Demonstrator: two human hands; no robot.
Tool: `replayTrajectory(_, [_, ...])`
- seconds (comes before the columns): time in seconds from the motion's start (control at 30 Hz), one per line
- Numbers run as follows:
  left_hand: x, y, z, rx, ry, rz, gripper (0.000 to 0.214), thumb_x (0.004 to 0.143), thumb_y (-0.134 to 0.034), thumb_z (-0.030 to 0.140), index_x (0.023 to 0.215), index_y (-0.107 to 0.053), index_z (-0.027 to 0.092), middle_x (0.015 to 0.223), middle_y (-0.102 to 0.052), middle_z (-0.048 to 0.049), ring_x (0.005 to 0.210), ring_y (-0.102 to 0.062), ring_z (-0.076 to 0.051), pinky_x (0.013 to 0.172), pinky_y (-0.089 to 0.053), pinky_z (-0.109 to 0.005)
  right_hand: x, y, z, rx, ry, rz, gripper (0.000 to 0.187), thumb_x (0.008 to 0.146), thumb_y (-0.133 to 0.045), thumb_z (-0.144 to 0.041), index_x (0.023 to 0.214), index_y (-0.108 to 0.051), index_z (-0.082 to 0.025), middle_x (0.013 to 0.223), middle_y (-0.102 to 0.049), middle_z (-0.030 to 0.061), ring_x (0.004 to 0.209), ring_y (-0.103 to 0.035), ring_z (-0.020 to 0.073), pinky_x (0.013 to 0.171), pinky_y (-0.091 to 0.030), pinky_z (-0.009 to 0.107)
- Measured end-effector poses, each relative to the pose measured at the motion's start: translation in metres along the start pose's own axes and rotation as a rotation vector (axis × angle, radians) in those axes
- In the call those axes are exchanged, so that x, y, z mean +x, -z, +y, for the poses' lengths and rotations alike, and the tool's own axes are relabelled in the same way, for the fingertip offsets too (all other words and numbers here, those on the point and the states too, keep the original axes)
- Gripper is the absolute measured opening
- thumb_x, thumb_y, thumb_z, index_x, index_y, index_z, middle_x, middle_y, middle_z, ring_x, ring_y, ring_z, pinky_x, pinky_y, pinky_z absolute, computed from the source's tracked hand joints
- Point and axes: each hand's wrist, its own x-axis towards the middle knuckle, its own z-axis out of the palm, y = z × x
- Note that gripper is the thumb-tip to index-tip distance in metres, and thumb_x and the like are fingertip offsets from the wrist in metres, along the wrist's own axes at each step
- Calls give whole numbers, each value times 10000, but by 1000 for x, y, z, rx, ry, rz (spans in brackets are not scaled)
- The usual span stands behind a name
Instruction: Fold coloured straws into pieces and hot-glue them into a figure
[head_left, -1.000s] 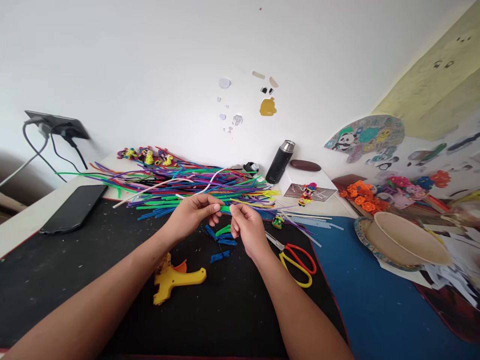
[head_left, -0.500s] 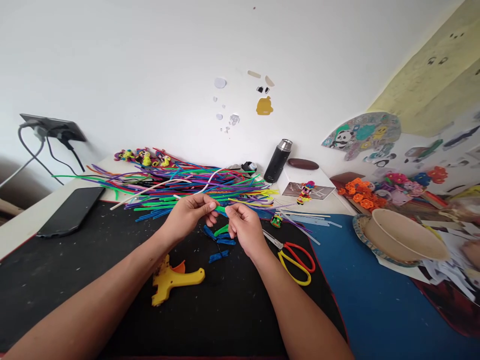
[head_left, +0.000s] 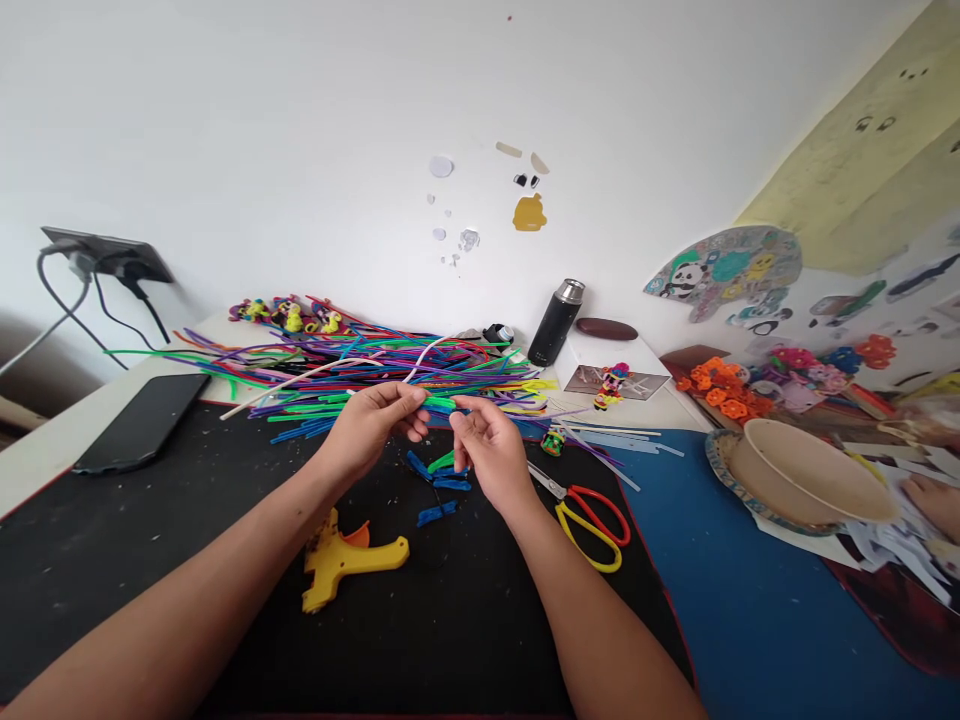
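Between my two hands, over the black mat [head_left: 495, 640], is a short green piece of pipe cleaner [head_left: 440, 403]. My left hand [head_left: 379, 420] pinches its left end with thumb and forefinger. At its right end, my right hand [head_left: 487, 445] grips with curled fingers. Below the hands lie short blue pipe cleaner pieces [head_left: 437, 513] and a bent green piece [head_left: 441, 462]. Scissors [head_left: 592, 525] with red and yellow handles rest right of my right hand. A yellow glue gun [head_left: 352, 560] lies near my left forearm.
Behind the hands spreads a heap of coloured pipe cleaners [head_left: 360, 365]. A black phone [head_left: 142, 422] lies at the left, a black thermos [head_left: 556, 322] stands at the back. Small figures [head_left: 611, 385], a bowl [head_left: 814, 470] and another person's hand [head_left: 934, 505] are to the right.
Both hands have shifted slightly, and more of the green piece shows between the fingertips. The other person's hand at the right edge has come further into view.
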Motion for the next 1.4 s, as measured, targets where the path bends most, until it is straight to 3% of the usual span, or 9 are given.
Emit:
replayTrajectory(0.43, [0,-2,-4,-20,48,-95,434,698,-943,524,789,-743,150,701,-750,-50,561,-669,-149,550,-544,-257,-7,-2,-1,-232,108,71,239,975,-664,-441,1047,-707,-217,574,-573,-62,450,-544,132,490,-431,263])
replayTrajectory(0.73, [-2,-2,-1,-40,49,-108,473,661,-960,538,787,-711,156,649,-719,-35,520,-639,-145,483,-497,-244,-8,1,2,-275,131,44,286,999,-652,-519,944,-697,-242,591,-572,-49,437,-530,137,482,-403,275])
replayTrajectory(0.9, [-4,-4,2,-83,63,-111,489,626,-982,539,766,-709,158,611,-693,-17,488,-607,-127,453,-467,-227,-10,0,1,-250,140,27,272,1007,-647,-509,951,-681,-245,606,-569,-51,446,-522,131,486,-400,273])
replayTrajectory(1.23, [-1,-3,-3,2,15,-107,423,730,-925,529,803,-739,156,691,-740,-45,563,-669,-156,537,-535,-263,-4,-2,4,-78,14,20,317,952,-673,-516,1033,-653,-210,561,-566,-79,402,-525,116,451,-416,248])
replayTrajectory(1.4, [0,-2,-5,-33,21,-111,435,700,-950,518,817,-746,152,684,-751,-47,557,-675,-158,526,-530,-256,-3,-2,2,-58,13,29,318,932,-695,-518,993,-663,-207,539,-561,-79,399,-526,116,455,-419,247])
